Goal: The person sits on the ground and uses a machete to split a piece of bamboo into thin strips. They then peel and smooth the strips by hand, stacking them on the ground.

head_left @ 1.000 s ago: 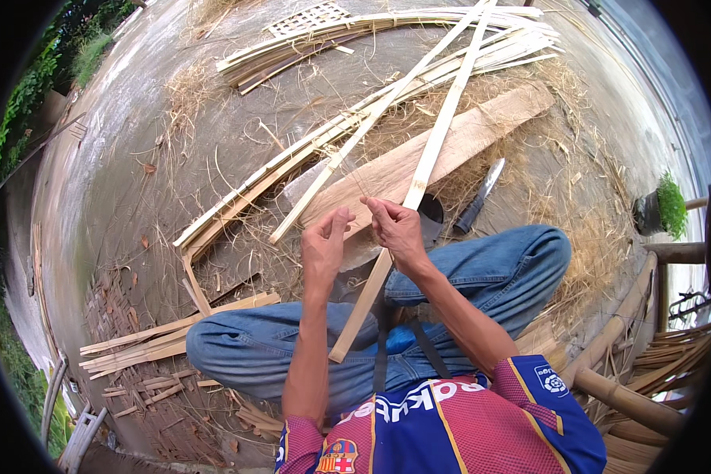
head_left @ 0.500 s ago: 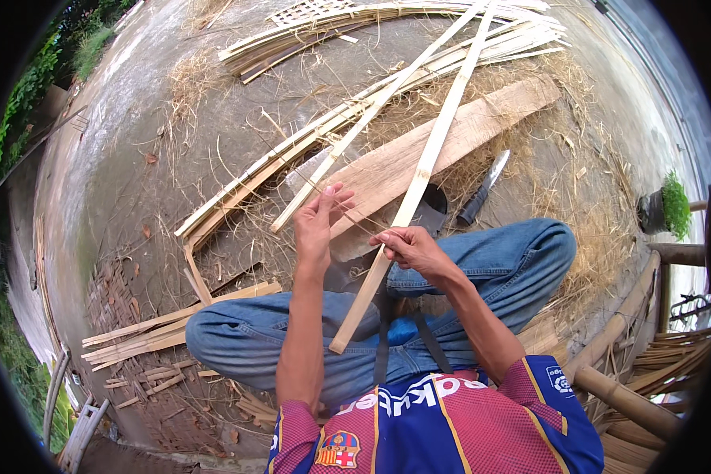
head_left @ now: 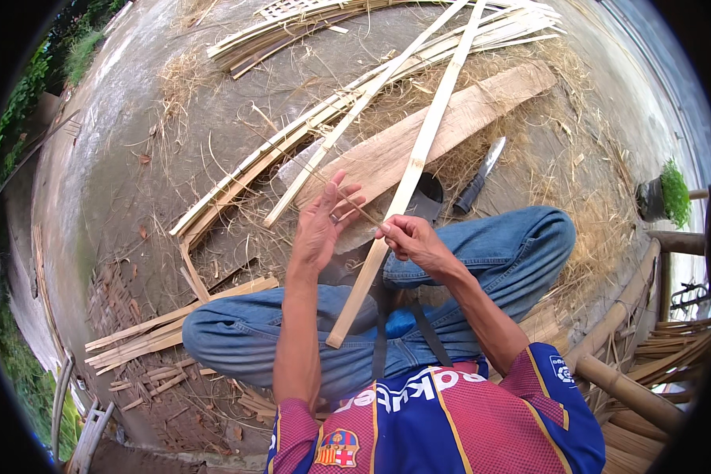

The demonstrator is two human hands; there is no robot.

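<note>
My right hand [head_left: 417,243] pinches the end of a thin bamboo strip [head_left: 361,212] between thumb and fingertips. The strip runs up and left past my left hand [head_left: 317,231], whose fingers are apart, crossing between its thumb and fingers. Beneath my right hand, a long pale bamboo slat [head_left: 419,150] slants from my lap to the far edge of the view. A second slat [head_left: 360,109] lies farther left, its near end just beyond my left hand. A wide wooden plank [head_left: 482,114] rests on the ground under the long slat.
A knife [head_left: 482,175] with a dark handle lies beyond my right knee. Bundles of bamboo slats [head_left: 253,166] stretch across the ground at left, with shorter slats [head_left: 146,336] by my left knee. Fibre shavings [head_left: 588,229] are scattered around. A potted plant [head_left: 671,197] and bamboo poles [head_left: 628,395] stand at right.
My left hand's fingers have spread further apart along the thin strip. My right hand keeps its pinch on the strip, slightly shifted. The whole view has tilted a little.
</note>
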